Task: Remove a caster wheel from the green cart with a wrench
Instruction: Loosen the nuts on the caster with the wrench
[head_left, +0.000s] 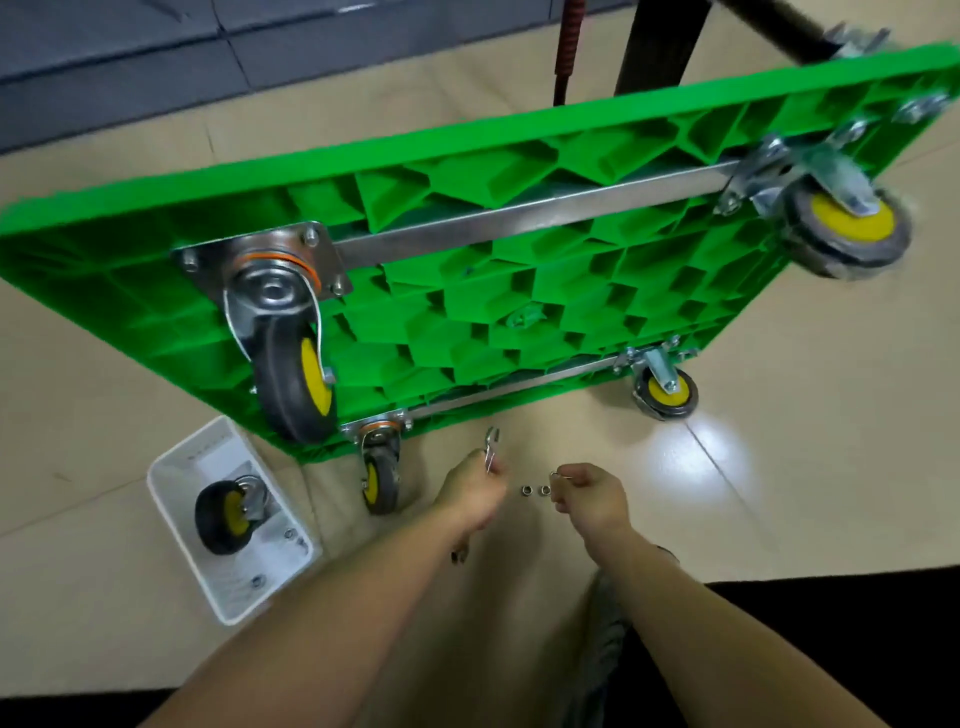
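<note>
The green cart (467, 291) stands tipped on its edge, its ribbed underside facing me. Casters are bolted at its corners: a large near one (291, 364), one at the upper right (847, 228), one at the lower right (665, 389) and a small one at the bottom edge (379, 467). My left hand (472, 493) grips a metal wrench (491, 449), jaws pointing up. My right hand (587, 496) pinches a small metal part (558, 475). Two loose nuts (535, 490) lie on the floor between my hands.
A white tray (176, 467) at the lower left holds a detached caster (228, 514) and a few small nuts. The floor is beige tile. A dark post (660, 47) and a red spring (566, 47) stand behind the cart.
</note>
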